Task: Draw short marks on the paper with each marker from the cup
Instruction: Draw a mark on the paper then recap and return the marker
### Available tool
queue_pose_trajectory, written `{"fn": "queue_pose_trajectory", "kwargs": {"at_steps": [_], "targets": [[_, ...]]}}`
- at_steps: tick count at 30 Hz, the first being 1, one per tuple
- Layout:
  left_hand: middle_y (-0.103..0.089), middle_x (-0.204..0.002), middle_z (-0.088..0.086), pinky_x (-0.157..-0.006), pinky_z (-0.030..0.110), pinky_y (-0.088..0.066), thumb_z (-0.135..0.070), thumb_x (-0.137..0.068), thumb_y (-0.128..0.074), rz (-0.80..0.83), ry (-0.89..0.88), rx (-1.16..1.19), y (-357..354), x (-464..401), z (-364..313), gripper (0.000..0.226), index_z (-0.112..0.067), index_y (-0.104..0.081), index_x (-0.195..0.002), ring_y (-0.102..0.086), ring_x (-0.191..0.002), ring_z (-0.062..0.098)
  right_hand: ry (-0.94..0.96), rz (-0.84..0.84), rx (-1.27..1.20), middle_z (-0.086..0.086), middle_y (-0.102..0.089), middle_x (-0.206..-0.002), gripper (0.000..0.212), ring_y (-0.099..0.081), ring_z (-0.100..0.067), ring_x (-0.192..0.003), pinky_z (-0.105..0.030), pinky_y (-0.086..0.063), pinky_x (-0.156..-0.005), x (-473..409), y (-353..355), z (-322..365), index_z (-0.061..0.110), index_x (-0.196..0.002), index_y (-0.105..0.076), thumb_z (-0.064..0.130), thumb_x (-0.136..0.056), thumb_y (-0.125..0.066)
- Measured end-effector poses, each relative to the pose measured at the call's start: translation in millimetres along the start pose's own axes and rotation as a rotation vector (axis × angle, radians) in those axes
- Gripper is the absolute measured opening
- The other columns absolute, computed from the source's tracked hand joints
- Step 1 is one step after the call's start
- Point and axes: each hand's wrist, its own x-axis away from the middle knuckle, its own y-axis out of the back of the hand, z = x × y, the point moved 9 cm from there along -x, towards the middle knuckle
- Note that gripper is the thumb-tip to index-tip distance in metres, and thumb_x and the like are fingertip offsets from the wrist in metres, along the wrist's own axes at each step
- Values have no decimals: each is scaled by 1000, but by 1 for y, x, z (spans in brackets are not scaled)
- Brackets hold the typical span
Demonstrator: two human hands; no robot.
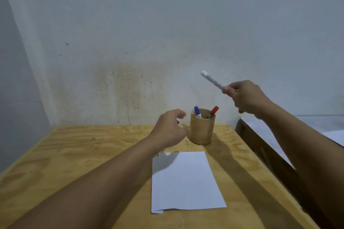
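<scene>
A round wooden cup (pixel 202 130) stands near the back of the table, with a blue-capped marker (pixel 197 111) and a red-capped marker (pixel 213 111) sticking out of it. My right hand (pixel 245 98) is raised above and to the right of the cup, shut on a white marker (pixel 212 80) that points up and left. My left hand (pixel 171 128) hovers just left of the cup with its fingers curled and apart, holding nothing. A blank white paper (pixel 184 180) lies on the table in front of the cup.
The plywood table (pixel 74 158) ends against a stained white wall (pixel 130 42). To the right, past the table's edge, stands a dark wooden frame (pixel 270 154) with a pale surface (pixel 331 135) behind it.
</scene>
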Motion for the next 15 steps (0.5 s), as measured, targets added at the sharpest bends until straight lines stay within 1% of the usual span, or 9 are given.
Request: {"fn": "queue_pose_trajectory", "kwargs": {"at_steps": [2,3,5,6,8,10,12,13,15], "targets": [[-47,-142,0,-91,28,-45,-17,-80,-69,49,-2,-11,-8,-12,1,64,-17,-42,-138,-49,-123,18,45,-47,65,-8,-66,-79,35,-51,-18,-56,-28,-44,-50,-10,4,2,7,-105,-74,36,-90,-63],[-43,-146,1,-94,29,-44,-16,-80,-69,76,-7,-28,-12,-17,0,68,-18,-38,-141,-45,-128,18,72,-61,69,-7,-68,-79,32,-52,-17,-58,-28,-45,-51,-12,3,5,6,-102,-75,32,-87,-67],[-38,-149,1,-100,33,-42,-14,-78,-69,126,-16,-74,-21,-25,1,74,-20,-33,-143,-38,-134,19,128,-88,58,-8,-72,-84,24,-60,-17,-66,-31,-55,-61,-17,-1,10,5,-96,-77,24,-83,-73],[-36,-151,1,-102,33,-41,-14,-77,-69,148,-17,-95,-26,-28,3,77,-20,-31,-144,-36,-136,19,150,-101,67,-9,-74,-88,20,-63,-18,-71,-32,-56,-68,-19,-3,11,5,-96,-77,21,-83,-73],[-31,-154,0,-104,32,-39,-12,-76,-69,187,-27,-132,-34,-34,5,81,-21,-28,-146,-33,-138,19,174,-112,94,-12,-74,-97,16,-66,-21,-82,-32,-55,-76,-25,-9,12,7,-99,-76,15,-87,-69],[-24,-157,-3,-106,33,-37,-12,-76,-68,216,-41,-145,-40,-37,5,83,-23,-26,-147,-29,-141,20,166,-99,87,-13,-72,-102,21,-66,-23,-87,-31,-53,-78,-31,-19,8,10,-109,-71,10,-89,-65],[-22,-158,-7,-105,35,-39,-12,-78,-66,238,-66,-145,-45,-39,5,81,-27,-26,-147,-28,-141,20,157,-74,49,-13,-70,-101,29,-66,-23,-86,-31,-53,-74,-35,-29,5,15,-115,-61,11,-87,-68],[-24,-157,-8,-103,35,-41,-10,-78,-65,247,-77,-147,-47,-40,5,80,-30,-27,-146,-31,-139,20,150,-68,23,-12,-68,-99,35,-66,-24,-84,-32,-55,-73,-35,-32,3,17,-115,-56,13,-84,-72],[-37,-151,-6,-96,35,-48,-5,-76,-62,244,-92,-147,-50,-42,6,80,-36,-32,-142,-44,-131,20,139,-73,-13,-10,-67,-94,44,-67,-24,-80,-38,-57,-72,-37,-38,-2,18,-109,-49,21,-78,-79]]}}
